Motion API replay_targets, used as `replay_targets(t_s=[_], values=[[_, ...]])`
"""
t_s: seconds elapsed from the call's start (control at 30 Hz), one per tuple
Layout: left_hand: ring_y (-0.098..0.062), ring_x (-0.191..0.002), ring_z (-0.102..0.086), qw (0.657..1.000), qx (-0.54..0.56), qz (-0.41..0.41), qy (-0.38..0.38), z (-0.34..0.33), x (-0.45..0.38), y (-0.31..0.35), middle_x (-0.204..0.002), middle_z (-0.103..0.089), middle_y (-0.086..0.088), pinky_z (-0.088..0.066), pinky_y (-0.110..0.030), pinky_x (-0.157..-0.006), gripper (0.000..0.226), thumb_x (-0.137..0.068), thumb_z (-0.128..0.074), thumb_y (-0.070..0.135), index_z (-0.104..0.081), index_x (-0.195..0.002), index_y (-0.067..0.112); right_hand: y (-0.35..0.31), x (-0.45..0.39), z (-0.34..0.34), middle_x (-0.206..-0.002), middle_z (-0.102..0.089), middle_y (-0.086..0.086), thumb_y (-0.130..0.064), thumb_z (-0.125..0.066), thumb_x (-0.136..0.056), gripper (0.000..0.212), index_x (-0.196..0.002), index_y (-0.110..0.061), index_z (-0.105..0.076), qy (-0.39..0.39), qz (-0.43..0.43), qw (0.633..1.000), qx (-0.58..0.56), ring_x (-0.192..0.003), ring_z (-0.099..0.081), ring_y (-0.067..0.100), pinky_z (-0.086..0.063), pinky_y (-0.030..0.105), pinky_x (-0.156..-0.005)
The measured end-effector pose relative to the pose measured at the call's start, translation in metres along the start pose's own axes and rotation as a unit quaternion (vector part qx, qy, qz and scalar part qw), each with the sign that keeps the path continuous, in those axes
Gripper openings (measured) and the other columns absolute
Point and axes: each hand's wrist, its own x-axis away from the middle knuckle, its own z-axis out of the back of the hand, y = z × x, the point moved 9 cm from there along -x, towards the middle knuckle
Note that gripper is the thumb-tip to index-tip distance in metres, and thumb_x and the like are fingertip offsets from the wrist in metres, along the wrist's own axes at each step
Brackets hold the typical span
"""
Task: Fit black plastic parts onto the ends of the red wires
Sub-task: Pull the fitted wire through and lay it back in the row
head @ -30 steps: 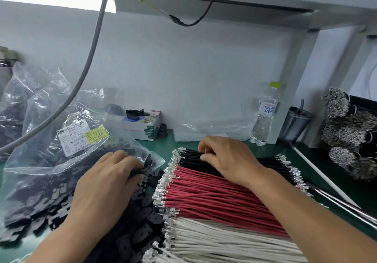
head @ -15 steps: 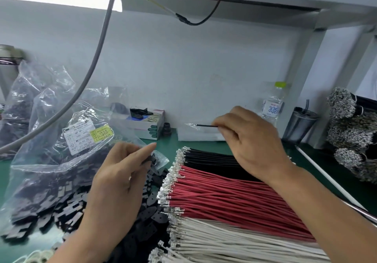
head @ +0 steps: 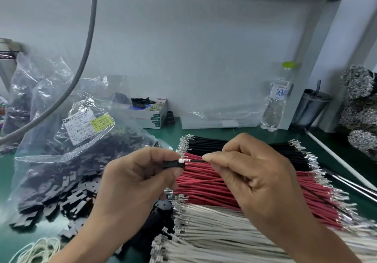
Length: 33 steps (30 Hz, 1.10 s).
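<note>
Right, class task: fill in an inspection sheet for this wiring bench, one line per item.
Surface: green bench mat, mostly covered.
Job's things: black plastic part in left hand; thin dark wire with metal terminal in right hand, terminal at the part's mouth; red wires between black wires and white wires; loose black parts spilling from clear bag.
Clutter: water bottle, steel tumbler, small box.
Grip: both hands pinch.
Cables: grey cable hanging.
Surroundings: white wall.
</note>
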Motion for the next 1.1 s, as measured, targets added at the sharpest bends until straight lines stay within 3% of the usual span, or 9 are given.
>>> replay_targets(t_s=[0.3,0.47,0.73,0.9,1.1], values=[[-0.024,-0.064,-0.076,0.999,0.041,0.022,0.000,-0.007,0.004,0.004,-0.075,-0.079,-0.010,-0.060,-0.025,-0.054,0.027,-0.059,-0.087,0.023,-0.083,-0.085,0.025,0.000,0.002,0.004,-0.079,-0.058,-0.011,-0.031,-0.069,-0.090,0.015,-0.092,-0.022,-0.081,0.016,-0.013,1.000,0.016,-0.072,-0.058,0.011,-0.049,0.026,-0.059],[-0.022,-0.066,-0.075,0.998,0.057,0.024,-0.006,-0.006,0.003,0.005,-0.084,-0.080,-0.011,-0.060,-0.023,-0.057,0.027,-0.061,-0.087,0.013,-0.084,-0.087,0.020,0.005,0.001,0.000,-0.079,-0.057,-0.015,-0.035,-0.067,-0.089,0.017,-0.092,-0.025,-0.081,-0.022,-0.033,0.999,-0.034,-0.074,-0.059,0.011,-0.048,0.024,-0.060],[-0.018,-0.061,-0.074,0.999,0.024,0.004,-0.041,-0.014,0.005,0.008,-0.074,-0.078,-0.010,-0.057,-0.020,-0.057,0.023,-0.065,-0.087,0.011,-0.085,-0.085,0.023,0.018,0.005,-0.012,-0.082,-0.060,-0.013,-0.037,-0.067,-0.086,0.016,-0.093,-0.032,-0.080,-0.076,-0.085,0.988,-0.106,-0.078,-0.060,0.013,-0.044,0.019,-0.064],[-0.022,-0.064,-0.077,0.999,0.009,0.018,-0.027,-0.018,0.009,0.003,-0.075,-0.079,-0.005,-0.059,-0.020,-0.059,0.023,-0.059,-0.087,0.024,-0.084,-0.081,0.031,0.007,0.006,-0.019,-0.082,-0.059,-0.016,-0.036,-0.066,-0.090,0.014,-0.093,-0.029,-0.078,-0.074,-0.052,0.996,-0.028,-0.080,-0.060,0.008,-0.051,0.028,-0.062],[-0.025,-0.061,-0.076,0.999,0.007,0.022,-0.027,-0.018,0.009,0.004,-0.072,-0.078,-0.007,-0.058,-0.021,-0.054,0.023,-0.059,-0.088,0.024,-0.084,-0.081,0.030,0.004,0.004,-0.018,-0.082,-0.057,-0.019,-0.036,-0.068,-0.088,0.012,-0.088,-0.027,-0.076,-0.061,-0.033,0.998,-0.006,-0.078,-0.058,0.004,-0.050,0.025,-0.062]])
